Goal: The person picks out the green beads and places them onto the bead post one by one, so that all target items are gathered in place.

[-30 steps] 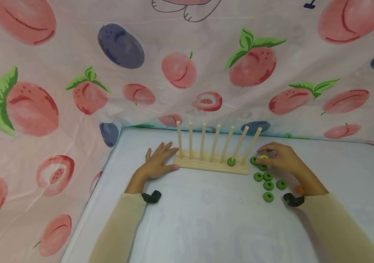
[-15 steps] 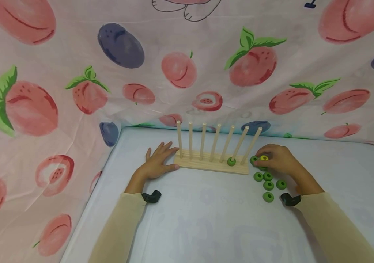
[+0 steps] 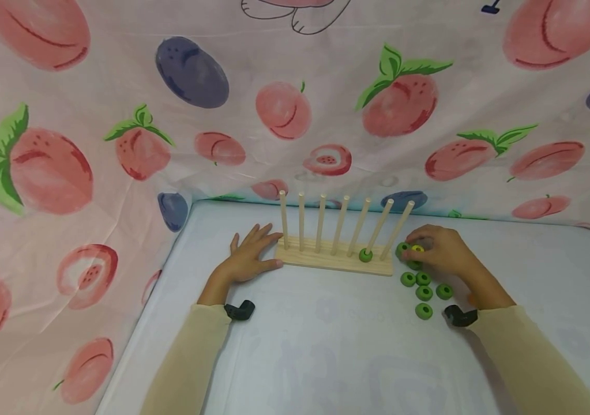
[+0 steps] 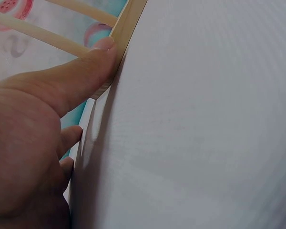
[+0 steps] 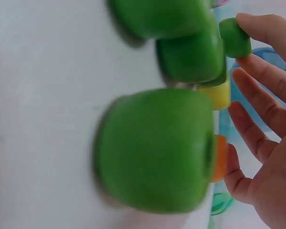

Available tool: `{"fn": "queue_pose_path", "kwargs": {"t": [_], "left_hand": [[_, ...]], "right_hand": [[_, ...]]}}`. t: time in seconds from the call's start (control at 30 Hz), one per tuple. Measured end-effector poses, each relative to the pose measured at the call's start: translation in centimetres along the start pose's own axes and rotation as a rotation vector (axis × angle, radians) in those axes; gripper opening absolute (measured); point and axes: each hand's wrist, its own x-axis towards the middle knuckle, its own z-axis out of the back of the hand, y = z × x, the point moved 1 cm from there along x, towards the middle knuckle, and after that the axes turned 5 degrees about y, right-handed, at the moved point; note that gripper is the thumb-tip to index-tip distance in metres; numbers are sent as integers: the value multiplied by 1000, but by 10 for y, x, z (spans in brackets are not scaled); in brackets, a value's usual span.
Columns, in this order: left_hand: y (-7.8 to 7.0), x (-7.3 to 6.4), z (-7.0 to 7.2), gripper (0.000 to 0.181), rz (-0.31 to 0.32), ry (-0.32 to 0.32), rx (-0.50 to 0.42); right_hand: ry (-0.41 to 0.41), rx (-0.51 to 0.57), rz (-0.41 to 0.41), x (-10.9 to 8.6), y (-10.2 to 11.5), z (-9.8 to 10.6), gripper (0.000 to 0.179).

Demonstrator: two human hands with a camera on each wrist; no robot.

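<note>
My right hand [image 3: 445, 249] pinches a green bead [image 5: 235, 38] between thumb and index finger, while its other fingers stay loosely spread. In the head view that bead is close to the right end of a wooden peg board [image 3: 333, 263]. Another green bead [image 3: 365, 256] sits low on the second peg from the right. At the board's left end my left hand [image 3: 245, 256] lies with straight, spread fingers. Its thumb [image 4: 101, 55] presses the board's front edge in the left wrist view, and the index fingertip touches the back corner.
Several green beads [image 3: 424, 293] lie on the white tabletop [image 3: 336, 346] below the right hand. A yellow bead [image 5: 218, 97] and an orange bead [image 5: 220, 159] are partly hidden there. Behind the board hangs a fruit-print cloth [image 3: 274, 57].
My right hand has reached in, closed thumb and index finger on the green bead beside the board, and raised it slightly. The left hand has stayed in place.
</note>
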Motion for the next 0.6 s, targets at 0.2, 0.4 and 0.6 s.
{"fn": "queue_pose_path", "kwargs": {"t": [0.2,0.4,0.6], "left_hand": [[-1,0,1,76,-1,2,-4],[-2,-1,1,75,3,1,-1],[-3,-1,1,75,5,2,-10]], "right_hand": [[-29,24,28,-4,8,12,39],[-66,23,51,-10,26,27,38],[-66,10,28,-17,44,43,40]]}}
